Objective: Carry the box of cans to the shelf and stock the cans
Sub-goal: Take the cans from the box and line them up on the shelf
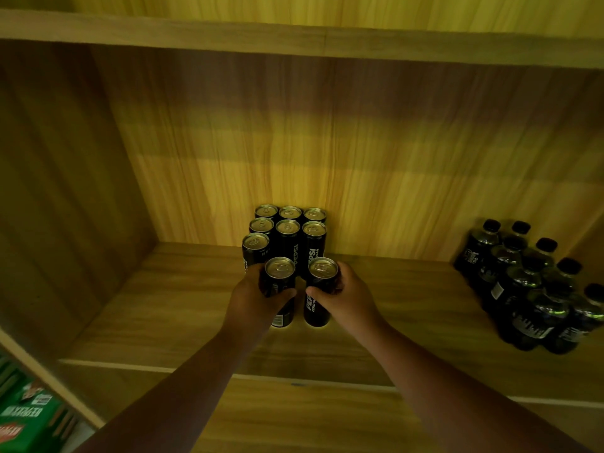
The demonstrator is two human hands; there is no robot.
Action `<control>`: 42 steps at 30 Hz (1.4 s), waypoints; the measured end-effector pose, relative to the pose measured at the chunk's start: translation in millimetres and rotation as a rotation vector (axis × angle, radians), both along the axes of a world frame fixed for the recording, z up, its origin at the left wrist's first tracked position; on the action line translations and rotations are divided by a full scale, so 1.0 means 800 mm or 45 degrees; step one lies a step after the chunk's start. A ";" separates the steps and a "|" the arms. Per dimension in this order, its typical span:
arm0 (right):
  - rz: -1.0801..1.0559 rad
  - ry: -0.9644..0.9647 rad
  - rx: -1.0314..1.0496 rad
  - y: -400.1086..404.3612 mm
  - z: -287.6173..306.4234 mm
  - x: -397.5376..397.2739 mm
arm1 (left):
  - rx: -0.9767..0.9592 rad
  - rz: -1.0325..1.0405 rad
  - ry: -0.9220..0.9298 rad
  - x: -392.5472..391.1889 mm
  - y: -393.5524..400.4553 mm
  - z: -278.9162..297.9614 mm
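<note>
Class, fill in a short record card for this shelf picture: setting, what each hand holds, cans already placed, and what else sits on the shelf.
setting: wooden shelf
left hand: grip closed around an upright black can
right hand: grip closed around a second upright can
stocked cans: seven upright against the back panel, in rows
other items: dark bottles at the right; green packs lower left

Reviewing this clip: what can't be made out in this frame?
- Box of cans: not in the head view.
- Whether the two black Pepsi cans rest on the wooden shelf: their bases are too dim.
- Green packaging: cut off at the bottom-left edge.
- Dark bottles' labels: too dim and small.
</note>
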State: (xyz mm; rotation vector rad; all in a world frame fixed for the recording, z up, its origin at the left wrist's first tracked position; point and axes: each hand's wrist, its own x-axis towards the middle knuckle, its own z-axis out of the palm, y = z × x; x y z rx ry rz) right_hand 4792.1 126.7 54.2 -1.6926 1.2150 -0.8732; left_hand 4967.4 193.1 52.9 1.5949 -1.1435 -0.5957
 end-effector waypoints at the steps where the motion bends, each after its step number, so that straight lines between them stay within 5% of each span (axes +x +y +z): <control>1: -0.009 0.002 0.009 0.001 0.000 0.000 | 0.008 -0.024 -0.004 0.001 0.001 0.000; 6: -0.045 0.071 0.015 0.008 -0.013 -0.003 | 0.114 -0.082 -0.161 0.016 0.017 -0.001; 16: -0.430 0.017 0.024 0.069 -0.043 -0.010 | 0.461 -0.165 -1.188 0.091 0.053 0.001; 25: -0.322 0.044 0.068 0.126 -0.058 0.062 | 0.407 -0.188 -1.330 0.119 0.056 -0.006; 42: -0.534 0.200 -0.096 0.087 -0.065 0.124 | 0.313 -0.296 -1.306 0.138 0.050 -0.001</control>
